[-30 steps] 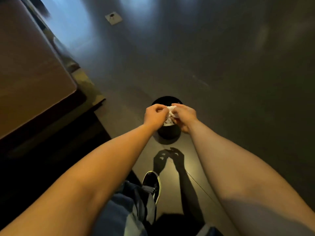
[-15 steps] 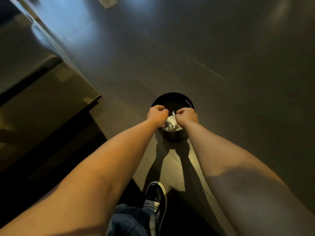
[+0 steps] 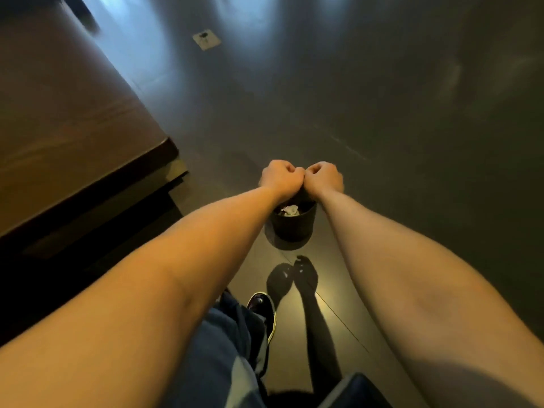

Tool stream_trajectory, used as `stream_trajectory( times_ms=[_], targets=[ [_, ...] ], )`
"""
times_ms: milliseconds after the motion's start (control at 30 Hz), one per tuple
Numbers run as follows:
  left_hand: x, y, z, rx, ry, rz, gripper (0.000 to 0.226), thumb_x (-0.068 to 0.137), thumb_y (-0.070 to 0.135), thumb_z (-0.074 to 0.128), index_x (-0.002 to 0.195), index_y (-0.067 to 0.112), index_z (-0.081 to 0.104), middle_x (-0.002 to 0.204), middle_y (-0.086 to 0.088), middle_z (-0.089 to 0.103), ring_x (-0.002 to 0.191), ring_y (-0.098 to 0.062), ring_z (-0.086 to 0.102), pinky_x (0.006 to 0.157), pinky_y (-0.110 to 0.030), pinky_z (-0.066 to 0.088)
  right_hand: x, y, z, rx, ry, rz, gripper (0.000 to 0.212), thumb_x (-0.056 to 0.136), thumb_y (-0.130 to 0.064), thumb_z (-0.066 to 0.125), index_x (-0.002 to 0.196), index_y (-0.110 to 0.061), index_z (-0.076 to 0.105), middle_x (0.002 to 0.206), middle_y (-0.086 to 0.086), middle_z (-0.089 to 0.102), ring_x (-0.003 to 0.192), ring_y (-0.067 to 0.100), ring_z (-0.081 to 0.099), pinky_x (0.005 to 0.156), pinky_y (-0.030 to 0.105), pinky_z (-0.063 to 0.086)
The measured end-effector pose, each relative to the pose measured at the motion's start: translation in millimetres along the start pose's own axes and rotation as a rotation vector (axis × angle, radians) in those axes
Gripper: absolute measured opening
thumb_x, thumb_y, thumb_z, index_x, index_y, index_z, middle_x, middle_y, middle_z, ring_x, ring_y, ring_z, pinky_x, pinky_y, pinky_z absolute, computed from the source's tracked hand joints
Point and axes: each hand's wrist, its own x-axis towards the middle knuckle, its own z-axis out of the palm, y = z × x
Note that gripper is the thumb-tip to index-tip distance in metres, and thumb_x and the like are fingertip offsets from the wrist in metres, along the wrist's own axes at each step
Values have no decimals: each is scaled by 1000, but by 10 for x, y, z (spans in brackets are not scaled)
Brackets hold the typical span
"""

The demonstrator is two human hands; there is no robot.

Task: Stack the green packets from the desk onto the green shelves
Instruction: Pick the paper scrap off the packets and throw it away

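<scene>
No green packets or green shelves are in view. My left hand [image 3: 281,178] and my right hand [image 3: 325,176] are held out in front of me, both curled into fists with the knuckles touching. Nothing shows in either fist. They hover just above a small black bin [image 3: 290,229] on the floor. Crumpled white paper [image 3: 290,209] lies inside the bin, below my wrists.
A dark wooden desk [image 3: 67,136] fills the left side, its corner close to the bin. A metal floor plate [image 3: 206,39] sits far ahead on the grey floor. My shoe [image 3: 262,310] and blue trouser leg are below my arms.
The white paper that my hands were pinching now lies in the bin. Both hands have closed into fists and risen a little above the rim.
</scene>
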Motion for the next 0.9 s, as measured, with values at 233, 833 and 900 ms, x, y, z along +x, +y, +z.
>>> stream_trajectory(
  times_ms=[233,833,900],
  targets=[
    [-1050,890,-490,-63,241,154,38,96,27,54,59,20,50,59,2,48,60,-18,48,61,-28,41,-983,-643,-806,49,127,-149,23,96,-27,58,112,-18,70,114,9,73,107,30,69,96,44,57],
    [-3219,96,-3518,-89,884,219,28,94,26,57,85,3,70,83,-16,68,78,-30,63,74,-38,54,-3223,-2613,579,64,-159,-736,16,87,-30,55,84,-20,67,98,15,74,96,38,71,88,54,61],
    [-3365,-213,-3773,-53,933,152,24,95,26,58,85,8,70,85,-10,68,81,-24,61,69,-30,45,-3419,-2732,884,3,-227,-797,14,96,-27,57,99,-18,68,106,13,73,100,33,69,92,49,59]
  ],
)
